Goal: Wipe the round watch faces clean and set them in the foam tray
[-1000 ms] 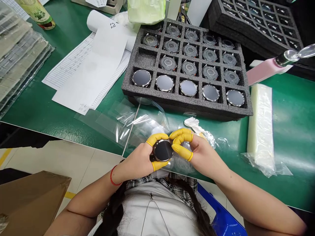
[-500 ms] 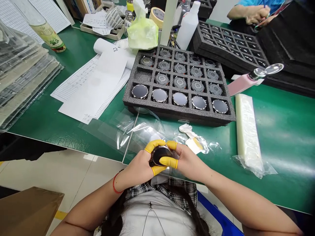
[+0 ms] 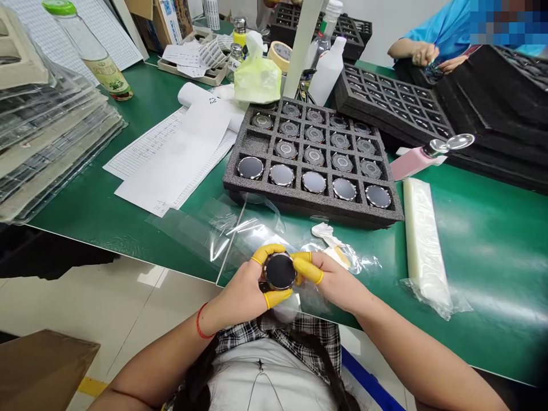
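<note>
A round watch (image 3: 279,271) with a black face and metal rim, no strap visible, is held over the table's front edge, face up. My left hand (image 3: 250,285) grips it from the left, yellow finger cots on thumb and forefinger around its rim. At its right edge, my right hand (image 3: 331,277) pinches the rim between thumb and fingers, also in yellow cots. Beyond my hands lies a black foam tray (image 3: 312,208) of similar watches in square pockets. The front row is face up and the rows behind show their backs; one pocket on the left holds none.
Clear plastic film (image 3: 214,240) and a crumpled white wipe (image 3: 327,234) lie near my hands. A wrapped white block (image 3: 423,240) and a pink bottle (image 3: 413,162) stand right, papers (image 3: 171,148) and stacked plastic trays (image 3: 51,137) left. A co-worker's hand (image 3: 425,54) works across the table.
My right thumb has slid off the watch face to its right edge, so more of the face shows. The camera view has shifted slightly; my left hand keeps its grip.
</note>
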Motion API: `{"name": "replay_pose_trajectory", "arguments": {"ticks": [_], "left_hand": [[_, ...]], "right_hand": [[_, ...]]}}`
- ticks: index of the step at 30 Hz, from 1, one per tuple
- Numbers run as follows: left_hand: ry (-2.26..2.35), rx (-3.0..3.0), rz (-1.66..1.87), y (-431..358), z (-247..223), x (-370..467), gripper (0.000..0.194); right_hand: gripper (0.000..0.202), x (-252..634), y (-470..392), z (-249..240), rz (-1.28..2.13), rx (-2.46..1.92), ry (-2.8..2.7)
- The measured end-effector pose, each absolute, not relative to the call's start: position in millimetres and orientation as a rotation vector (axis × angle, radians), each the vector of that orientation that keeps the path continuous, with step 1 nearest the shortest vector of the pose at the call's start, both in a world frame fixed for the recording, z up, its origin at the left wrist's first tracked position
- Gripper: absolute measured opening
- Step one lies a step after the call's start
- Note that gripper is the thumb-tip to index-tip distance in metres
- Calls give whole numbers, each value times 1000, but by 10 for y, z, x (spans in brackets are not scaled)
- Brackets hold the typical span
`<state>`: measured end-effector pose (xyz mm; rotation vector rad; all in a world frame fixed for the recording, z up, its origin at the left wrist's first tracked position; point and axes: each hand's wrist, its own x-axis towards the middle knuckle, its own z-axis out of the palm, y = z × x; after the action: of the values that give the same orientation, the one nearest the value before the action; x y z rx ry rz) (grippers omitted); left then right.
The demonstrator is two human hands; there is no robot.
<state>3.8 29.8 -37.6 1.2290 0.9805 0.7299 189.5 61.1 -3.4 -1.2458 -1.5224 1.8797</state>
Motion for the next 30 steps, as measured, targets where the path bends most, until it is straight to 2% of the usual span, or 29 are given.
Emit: {"name": "replay_pose_trajectory", "arguments": {"ticks": [2,4,10,17,30], "left_hand": [[1000,1219,724,294,-379,34,61],[1031,1226,719,296,-383,35,62],[1070,1262,738,315,-398,55,62],[1106,1268,730,336,-367,64,61],[1123,1306,686,365,-369,91,61]], "right_hand": [[30,1879,600,-13,1994,-1168,-1487],[27,1856,585,-11,2076,-1113,-1397],[25,1831,594,-2,2122,-1019,-1287],[32,1879,608,-20,2119,-1074,-1264],[28,1905,616,-58,2072,-1054,-1282]]}}
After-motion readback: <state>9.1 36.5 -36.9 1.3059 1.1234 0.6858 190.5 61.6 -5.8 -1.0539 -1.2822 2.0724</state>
